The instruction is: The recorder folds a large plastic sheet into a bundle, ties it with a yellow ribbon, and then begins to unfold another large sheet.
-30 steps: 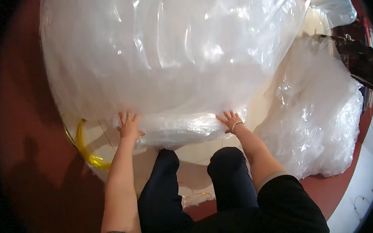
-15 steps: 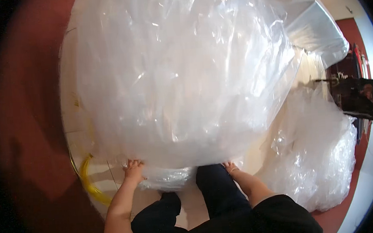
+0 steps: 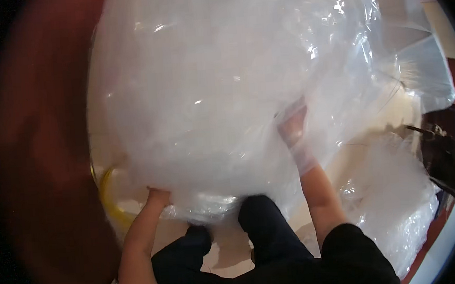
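We're looking down on a huge billowing sheet of clear plastic film (image 3: 224, 89), filling most of the view above our knees. Our left hand (image 3: 158, 196) is tucked under the sheet's near edge, fingers hidden, so we cannot tell their spread. Our right hand (image 3: 293, 128) is up inside the film, seen through it, fingers held loosely together against the plastic. Left of the sheet, a curved yellow band (image 3: 107, 200). Right of it, a crumpled heap of clear plastic (image 3: 395, 204) and a dark bag (image 3: 445, 161).
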